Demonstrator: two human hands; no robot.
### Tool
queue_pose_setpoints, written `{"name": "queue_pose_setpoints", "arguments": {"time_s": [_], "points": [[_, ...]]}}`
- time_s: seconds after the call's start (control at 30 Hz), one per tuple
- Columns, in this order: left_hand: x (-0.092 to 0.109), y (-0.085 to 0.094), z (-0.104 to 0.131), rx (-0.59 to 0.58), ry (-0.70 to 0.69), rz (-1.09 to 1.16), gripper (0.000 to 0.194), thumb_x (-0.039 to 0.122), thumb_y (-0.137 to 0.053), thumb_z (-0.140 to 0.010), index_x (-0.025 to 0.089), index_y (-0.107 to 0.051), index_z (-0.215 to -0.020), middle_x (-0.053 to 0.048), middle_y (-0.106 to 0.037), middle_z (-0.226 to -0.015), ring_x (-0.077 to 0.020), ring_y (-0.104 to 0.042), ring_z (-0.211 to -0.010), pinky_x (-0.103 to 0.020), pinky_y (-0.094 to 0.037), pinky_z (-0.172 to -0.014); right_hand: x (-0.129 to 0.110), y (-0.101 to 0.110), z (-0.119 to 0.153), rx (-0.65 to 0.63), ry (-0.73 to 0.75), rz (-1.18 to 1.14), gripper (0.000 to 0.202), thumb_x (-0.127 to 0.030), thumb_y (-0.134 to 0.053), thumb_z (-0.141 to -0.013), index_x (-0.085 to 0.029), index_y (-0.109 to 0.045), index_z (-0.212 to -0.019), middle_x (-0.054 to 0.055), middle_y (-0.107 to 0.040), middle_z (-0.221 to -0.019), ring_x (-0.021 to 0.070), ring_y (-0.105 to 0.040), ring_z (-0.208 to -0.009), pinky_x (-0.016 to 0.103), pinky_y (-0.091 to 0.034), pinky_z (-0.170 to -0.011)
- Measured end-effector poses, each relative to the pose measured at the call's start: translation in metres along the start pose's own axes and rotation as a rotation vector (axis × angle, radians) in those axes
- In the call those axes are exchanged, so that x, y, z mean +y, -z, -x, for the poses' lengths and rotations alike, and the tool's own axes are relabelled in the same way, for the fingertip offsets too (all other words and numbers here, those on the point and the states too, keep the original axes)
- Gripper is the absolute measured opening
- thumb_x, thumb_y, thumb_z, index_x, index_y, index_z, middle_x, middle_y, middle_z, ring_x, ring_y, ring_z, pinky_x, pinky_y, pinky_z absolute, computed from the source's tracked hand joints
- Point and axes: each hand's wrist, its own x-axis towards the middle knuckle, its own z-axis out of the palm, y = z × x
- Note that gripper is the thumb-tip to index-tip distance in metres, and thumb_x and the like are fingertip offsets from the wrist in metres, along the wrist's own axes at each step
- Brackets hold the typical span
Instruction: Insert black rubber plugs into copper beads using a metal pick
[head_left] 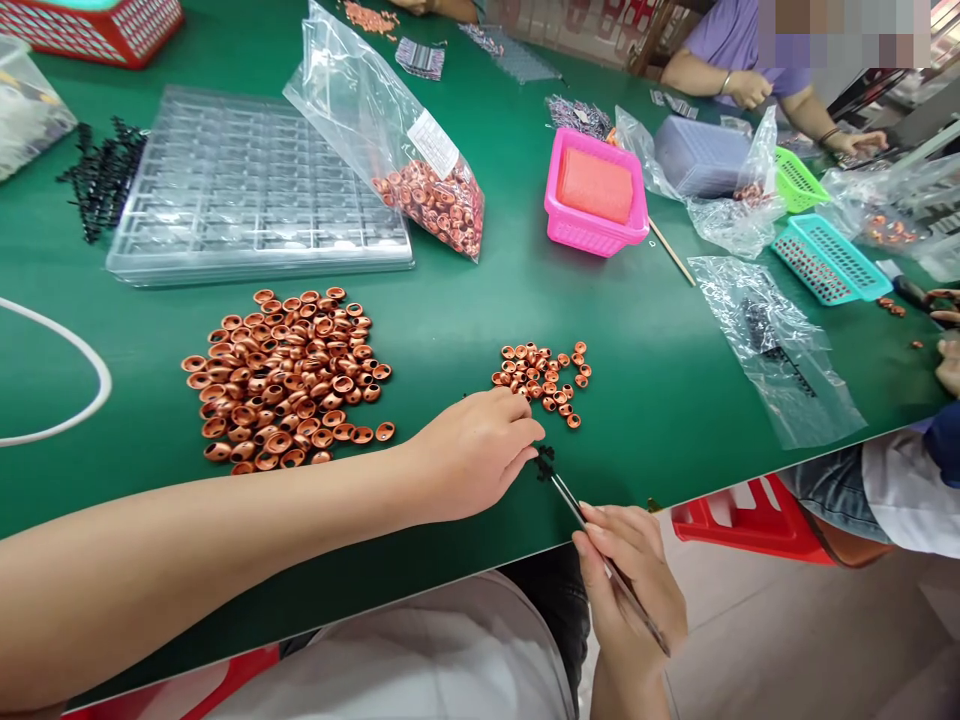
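Note:
My left hand (480,450) is closed in a pinch over the green table, its fingertips beside a small cluster of black parts (545,463). What it grips, if anything, is too small to make out. My right hand (634,575) holds metal tweezers (611,562), whose tips reach the black parts. Just beyond my left hand lies a small group of copper-coloured cups (550,377). A larger heap of the same cups (289,375) spreads to the left, beyond my left forearm.
Stacked clear trays (262,190), a bag of copper cups (442,200) and black strips (105,175) lie at the back left. A pink basket (596,235), teal basket (832,260) and plastic bag (780,350) stand right. Co-workers' hands show at the far right.

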Motion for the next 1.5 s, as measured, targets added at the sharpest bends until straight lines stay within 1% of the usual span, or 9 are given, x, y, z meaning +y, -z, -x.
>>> {"name": "queue_pose_setpoints", "arguments": {"time_s": [0.23,0.4,0.5,0.7,0.83,1.0,1.1,1.27,1.5], "points": [[0.000,-0.005,0.000,-0.029,-0.040,-0.049,0.025,0.011,-0.048,-0.096,0.015,-0.073,-0.098,-0.008,-0.062,-0.086,-0.0207,-0.058,-0.081,-0.033,-0.049,-0.071,0.004,-0.002,0.000,-0.005,0.031,0.013,0.033,0.001,-0.068,-0.081,-0.022,-0.068,-0.104,0.005,-0.075,-0.105,0.0208,-0.072,-0.092,0.041,-0.059,-0.078],[-0.002,-0.009,0.002,-0.001,-0.081,-0.031,0.030,0.007,-0.049,-0.092,0.019,-0.075,-0.100,-0.007,-0.062,-0.086,-0.0192,-0.057,-0.076,-0.031,-0.047,-0.067,0.029,0.006,-0.029,-0.006,0.099,0.314,0.037,-0.005,-0.066,-0.086,-0.022,-0.064,-0.119,0.010,-0.071,-0.116,0.0213,-0.069,-0.105,0.039,-0.059,-0.088],[-0.005,-0.008,0.000,0.044,-0.082,0.019,0.032,0.008,-0.047,-0.093,0.019,-0.075,-0.102,-0.007,-0.063,-0.086,-0.0191,-0.059,-0.078,-0.030,-0.047,-0.068,0.053,0.009,-0.055,-0.147,0.179,0.488,0.030,-0.012,-0.057,-0.093,-0.022,-0.063,-0.121,0.012,-0.069,-0.121,0.0231,-0.066,-0.111,0.044,-0.058,-0.092],[-0.008,-0.001,-0.005,0.075,0.040,0.002,0.027,0.010,-0.047,-0.093,0.016,-0.072,-0.099,-0.008,-0.065,-0.086,-0.0220,-0.063,-0.085,-0.032,-0.051,-0.074,0.077,0.002,-0.095,-0.300,0.262,0.522,0.028,-0.014,-0.047,-0.096,-0.020,-0.067,-0.114,0.012,-0.070,-0.117,0.0236,-0.064,-0.111,0.045,-0.058,-0.093],[-0.007,0.000,-0.006,0.085,0.091,-0.002,0.025,0.011,-0.047,-0.094,0.016,-0.071,-0.096,-0.008,-0.066,-0.087,-0.0237,-0.065,-0.088,-0.034,-0.052,-0.075,0.067,0.006,-0.102,-0.376,0.288,0.528,0.034,-0.011,-0.042,-0.096,-0.021,-0.065,-0.119,0.012,-0.069,-0.119,0.0230,-0.064,-0.110,0.045,-0.058,-0.093],[-0.007,0.000,-0.008,0.083,0.146,0.033,0.025,0.012,-0.045,-0.095,0.016,-0.070,-0.096,-0.008,-0.067,-0.092,-0.0229,-0.065,-0.091,-0.033,-0.052,-0.078,0.026,0.010,-0.087,-0.494,0.289,0.473,0.037,-0.015,-0.045,-0.097,-0.026,-0.057,-0.131,0.008,-0.068,-0.120,0.0201,-0.065,-0.111,0.038,-0.059,-0.092],[-0.007,0.001,-0.009,0.061,0.169,0.055,0.026,0.013,-0.044,-0.096,0.017,-0.070,-0.098,-0.007,-0.068,-0.095,-0.0227,-0.065,-0.092,-0.033,-0.051,-0.078,0.004,0.005,-0.084,-0.684,0.089,0.315,0.040,-0.025,-0.054,-0.096,-0.029,-0.054,-0.135,0.009,-0.065,-0.122,0.0218,-0.065,-0.109,0.037,-0.060,-0.089],[-0.005,0.004,-0.010,0.029,0.192,0.066,0.027,0.014,-0.043,-0.097,0.016,-0.070,-0.099,-0.007,-0.068,-0.098,-0.0236,-0.065,-0.095,-0.035,-0.051,-0.081,-0.002,-0.007,-0.103,-0.831,-0.219,0.175,0.027,-0.031,-0.067,-0.088,-0.027,-0.065,-0.115,0.005,-0.064,-0.104,0.0182,-0.066,-0.086,0.033,-0.058,-0.076],[0.001,0.008,-0.007,-0.074,0.173,0.055,0.021,0.014,-0.051,-0.093,0.018,-0.070,-0.100,-0.006,-0.068,-0.096,-0.0229,-0.066,-0.090,-0.032,-0.050,-0.075,0.002,-0.013,-0.116,-0.859,-0.259,0.105,0.010,-0.033,-0.066,-0.088,-0.025,-0.071,-0.093,0.001,-0.065,-0.088,0.0139,-0.063,-0.072,0.028,-0.054,-0.069]]}}
